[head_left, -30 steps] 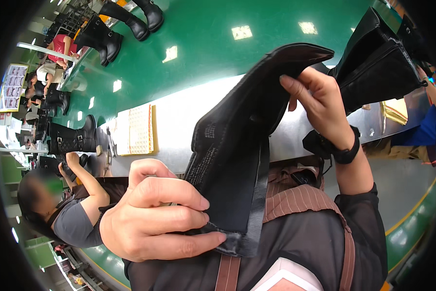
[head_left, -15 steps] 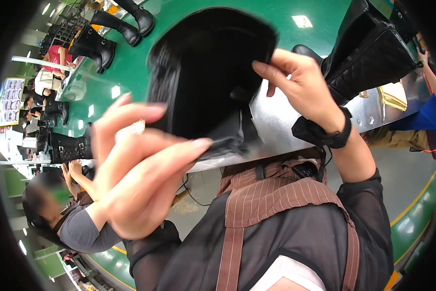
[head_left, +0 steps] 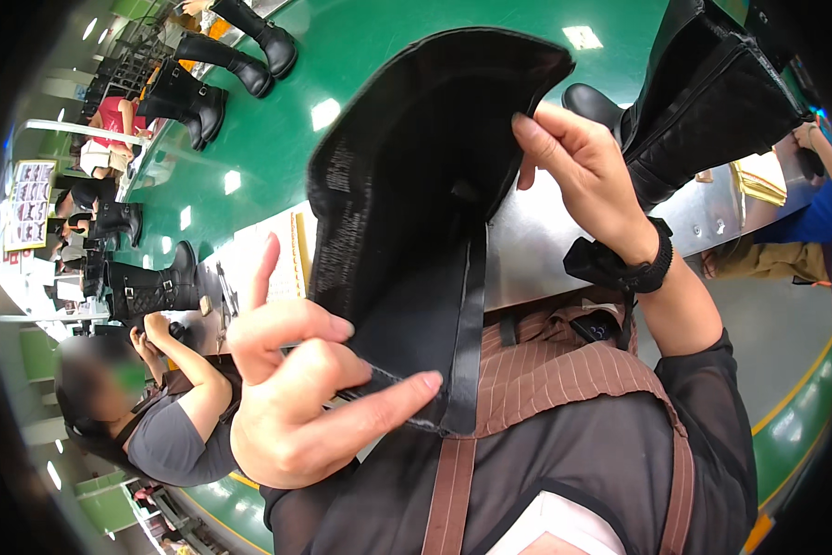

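Between my hands is a black boot (head_left: pixel 407 222), tilted so that I look into the wide open top of its shaft. The dark lining shows, and a strip of smoother black material runs down toward the near edge. My left hand (head_left: pixel 310 398) pinches the near edge of the shaft between thumb and fingers, with one finger raised. On the far right rim, my right hand (head_left: pixel 587 176) grips the edge between thumb and bent fingers. A black band with a small device (head_left: pixel 620 264) is on my right wrist. The boot's foot is hidden.
Another tall black boot (head_left: pixel 712 102) stands to the right on the metal table (head_left: pixel 546 264), near yellow paper (head_left: pixel 758 180). To the left lie a paper stack (head_left: pixel 273 245) and a buckled boot (head_left: pixel 157 287). A co-worker in a grey sleeve (head_left: pixel 171 425) sits close at left.
The boot's shaft has turned and opened wider toward me, its near edge drawn closer. My left hand has moved right and down along with it; my right hand keeps its grip.
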Demonstrator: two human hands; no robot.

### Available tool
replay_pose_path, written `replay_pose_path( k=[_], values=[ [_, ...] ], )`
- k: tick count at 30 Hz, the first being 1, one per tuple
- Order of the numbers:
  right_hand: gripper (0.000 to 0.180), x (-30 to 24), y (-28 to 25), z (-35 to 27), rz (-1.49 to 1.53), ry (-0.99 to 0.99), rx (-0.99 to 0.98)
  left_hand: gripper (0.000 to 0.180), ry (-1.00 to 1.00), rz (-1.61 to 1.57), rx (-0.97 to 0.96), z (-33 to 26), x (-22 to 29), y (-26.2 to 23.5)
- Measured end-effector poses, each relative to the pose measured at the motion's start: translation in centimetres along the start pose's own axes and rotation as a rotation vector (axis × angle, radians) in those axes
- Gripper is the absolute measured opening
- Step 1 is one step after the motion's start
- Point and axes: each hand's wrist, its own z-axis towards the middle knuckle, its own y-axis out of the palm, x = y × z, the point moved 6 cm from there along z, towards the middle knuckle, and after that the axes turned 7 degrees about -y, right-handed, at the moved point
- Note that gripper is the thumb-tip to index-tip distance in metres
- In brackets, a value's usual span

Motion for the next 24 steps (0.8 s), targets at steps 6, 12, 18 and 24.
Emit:
replay_pose_path(
  k=[6,12,18,24],
  values=[
    [0.037,1.2,-0.3,0.8,0.056,0.044,-0.014,0.033,-0.018,-0.035,-0.029,-0.6,0.0,-0.3],
    [0.031,1.9,-0.3,0.2,0.120,0.077,0.008,0.092,-0.218,-0.195,0.374,0.2,-3.3,0.9],
    [0.020,4.4,-1.5,-3.4,-0.031,0.266,-0.030,0.074,-0.640,-0.697,0.062,-2.3,-8.8,11.4],
    [0.024,8.7,2.8,-7.5,-0.083,0.540,-0.374,0.052,-0.753,-0.867,-0.120,-2.0,-9.1,20.4]
  ],
)
